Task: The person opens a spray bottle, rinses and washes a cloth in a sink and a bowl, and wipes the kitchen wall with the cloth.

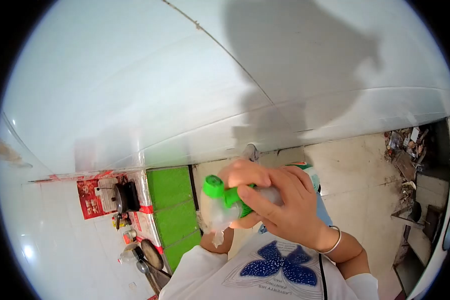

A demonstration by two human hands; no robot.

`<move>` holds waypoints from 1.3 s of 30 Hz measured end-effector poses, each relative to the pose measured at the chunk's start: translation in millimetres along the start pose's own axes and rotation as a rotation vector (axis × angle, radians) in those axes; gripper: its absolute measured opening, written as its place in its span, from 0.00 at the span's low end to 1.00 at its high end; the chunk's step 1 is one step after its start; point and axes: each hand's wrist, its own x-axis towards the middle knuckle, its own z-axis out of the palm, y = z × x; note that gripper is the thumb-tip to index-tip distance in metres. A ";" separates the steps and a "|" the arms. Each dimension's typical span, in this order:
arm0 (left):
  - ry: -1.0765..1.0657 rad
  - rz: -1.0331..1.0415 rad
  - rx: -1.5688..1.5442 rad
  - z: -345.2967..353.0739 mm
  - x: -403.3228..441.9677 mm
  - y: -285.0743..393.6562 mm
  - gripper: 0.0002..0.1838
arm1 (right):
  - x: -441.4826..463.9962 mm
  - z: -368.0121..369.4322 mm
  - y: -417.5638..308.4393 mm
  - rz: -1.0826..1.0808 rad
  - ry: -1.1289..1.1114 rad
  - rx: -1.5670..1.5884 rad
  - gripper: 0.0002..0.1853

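In front of my chest I hold a translucent plastic bottle with a bright green top, tilted to the lower left. A round green knob stands out at its end, with a second green part by the neck. Clear or whitish material hangs from its lower left side. My right hand, with a bangle at the wrist, is closed round the bottle, thumb across the green part. My left hand is closed at its far side, partly hidden by the bottle and right hand.
A pale glossy wall rises close in front, with my shadow on it. To the left stands a green-fronted counter with a dark pan and other kitchenware. Scraps and sticks lie heaped at the far right, near shelving.
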 end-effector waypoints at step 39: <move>-0.236 0.107 -0.062 -11.3 -39.6 23.5 0.18 | 13.8 -43.8 -16.4 -0.211 -0.160 0.431 0.21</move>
